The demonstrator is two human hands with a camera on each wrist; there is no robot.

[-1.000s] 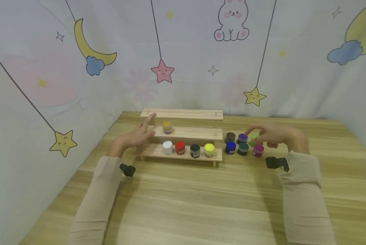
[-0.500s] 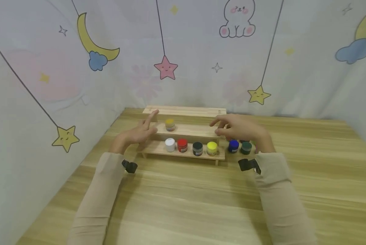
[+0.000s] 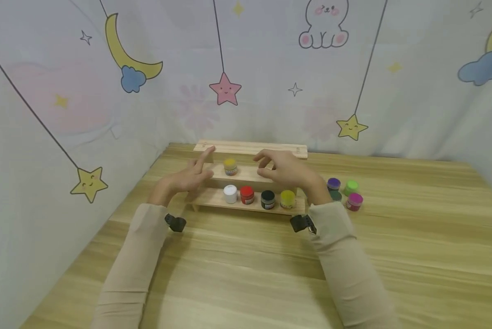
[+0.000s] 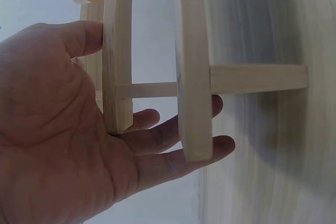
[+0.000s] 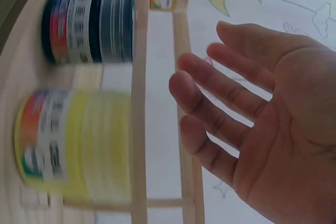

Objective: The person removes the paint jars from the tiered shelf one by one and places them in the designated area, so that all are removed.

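A three-tier wooden rack stands near the back of the table. My left hand holds its left end; in the left wrist view the thumb lies against one shelf, with fingers past its other side. My right hand hovers over the right part of the middle tier, fingers loosely bent, nothing in it. An ochre paint jar sits on the middle tier. Along the lowest tier stand a white paint jar, a red one, a black one and a yellow one.
Right of the rack, several paint jars stand on the table: purple, light green, magenta and dark green, partly behind the right wrist. A cartoon-printed curtain hangs behind the table.
My right hand has moved left, from above the loose jars to above the rack's middle tier, still holding nothing. My left hand stays at the rack's left end. The head view has shifted slightly.
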